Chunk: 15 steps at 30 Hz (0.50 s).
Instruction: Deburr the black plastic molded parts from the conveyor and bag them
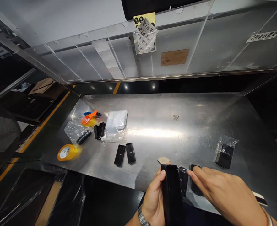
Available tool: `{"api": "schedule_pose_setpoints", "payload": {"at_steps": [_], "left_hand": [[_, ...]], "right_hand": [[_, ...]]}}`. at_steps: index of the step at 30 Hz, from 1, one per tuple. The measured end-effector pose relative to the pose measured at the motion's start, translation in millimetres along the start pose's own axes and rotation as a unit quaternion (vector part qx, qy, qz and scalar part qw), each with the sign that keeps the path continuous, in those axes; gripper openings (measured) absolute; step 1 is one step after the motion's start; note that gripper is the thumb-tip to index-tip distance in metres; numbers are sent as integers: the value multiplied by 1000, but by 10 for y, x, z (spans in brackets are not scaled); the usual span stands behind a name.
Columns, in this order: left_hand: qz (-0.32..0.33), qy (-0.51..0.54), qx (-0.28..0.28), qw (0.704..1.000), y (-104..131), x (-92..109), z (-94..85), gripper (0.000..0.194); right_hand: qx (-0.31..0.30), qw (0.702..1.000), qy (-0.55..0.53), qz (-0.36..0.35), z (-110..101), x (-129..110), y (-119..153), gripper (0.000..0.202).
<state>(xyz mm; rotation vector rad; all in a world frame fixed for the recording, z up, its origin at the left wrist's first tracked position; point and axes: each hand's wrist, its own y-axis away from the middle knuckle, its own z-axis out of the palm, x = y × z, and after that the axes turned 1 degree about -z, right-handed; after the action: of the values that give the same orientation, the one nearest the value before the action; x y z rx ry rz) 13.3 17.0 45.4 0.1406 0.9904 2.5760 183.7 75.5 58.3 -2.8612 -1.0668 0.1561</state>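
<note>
My left hand point(153, 193) is closed around a long black plastic channel-shaped part point(172, 191), its open side facing up. My right hand point(223, 190) is closed in a pinch on a slim metal blade point(182, 170), whose tip meets the right edge of the black part near its far end. The blade's handle is hidden in the hand. Beneath the hands, a bagged black part point(195, 182) lies on the steel table point(157, 110). A beige oval pad point(164, 160) rests just beyond the left hand.
Two black trays point(119, 155) lie left of centre. Farther left are a yellow tape roll point(66, 153), an orange tape dispenser point(90, 117) and a stack of clear bags point(116, 121). A bagged black piece point(225, 155) sits at right. A clear shelf point(129, 62) spans the back.
</note>
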Motion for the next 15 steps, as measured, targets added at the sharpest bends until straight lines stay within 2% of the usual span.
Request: {"api": "schedule_pose_setpoints", "payload": {"at_steps": [8,15], "left_hand": [[27,-25,-11,999,12,2,7,10],[48,-66,0,997,8,-24,-23,13]], "right_hand": [[-41,999,24,-14,22,9,0,36],[-32,999,25,-28,27,12,2,38]]}}
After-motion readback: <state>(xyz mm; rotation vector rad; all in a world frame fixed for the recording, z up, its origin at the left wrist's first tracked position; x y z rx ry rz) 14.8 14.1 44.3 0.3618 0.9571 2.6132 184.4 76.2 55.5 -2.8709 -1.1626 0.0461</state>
